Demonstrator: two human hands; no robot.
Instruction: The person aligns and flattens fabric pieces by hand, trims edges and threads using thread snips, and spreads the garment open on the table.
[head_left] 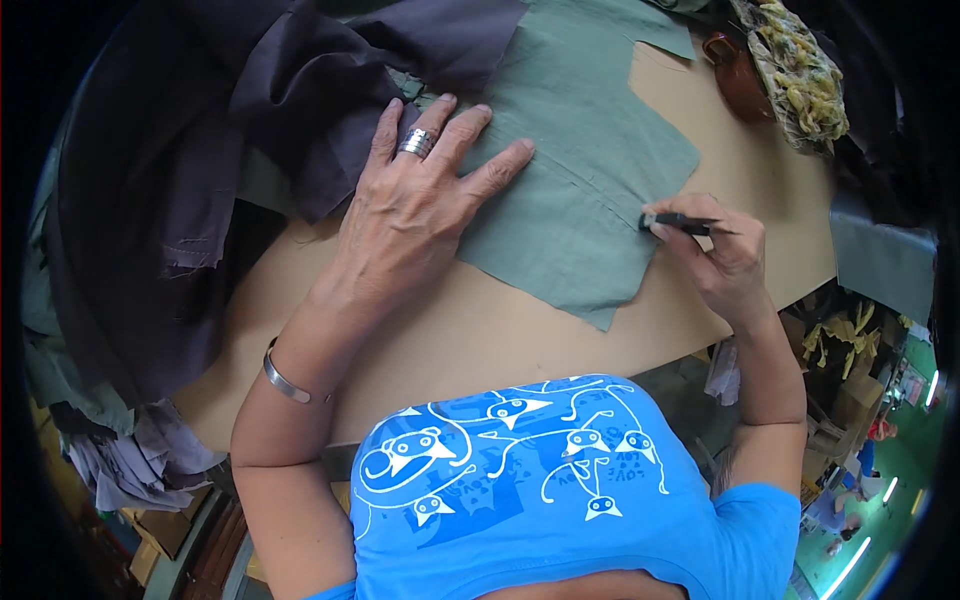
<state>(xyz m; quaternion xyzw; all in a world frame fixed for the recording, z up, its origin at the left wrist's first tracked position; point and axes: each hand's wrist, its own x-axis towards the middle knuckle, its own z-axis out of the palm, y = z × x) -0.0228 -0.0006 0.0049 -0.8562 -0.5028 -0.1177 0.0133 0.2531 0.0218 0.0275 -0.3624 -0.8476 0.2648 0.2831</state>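
Observation:
A piece of grey-green cloth [570,170] with a stitched line across it lies over the tan table. My left hand [415,200], with a wide ring on one finger, rests on it with fingers spread, near a fold of dark purple-brown cloth [300,90]. At the green cloth's right edge, my right hand [725,255] is closed round a small black tool [685,223] with a narrow tapered end. The tool's blunt end meets the cloth by the stitched line, where small creases run towards it. My fingers partly hide the tool, so its exact kind is unclear.
Dark cloth drapes over the table's [520,325] left side, above greyish cloth bundles [140,465]. A brown pot [738,80] and a bumpy yellowish object [795,70] stand far right. Beyond the right edge, cardboard boxes [850,400] and a green floor [875,545] show.

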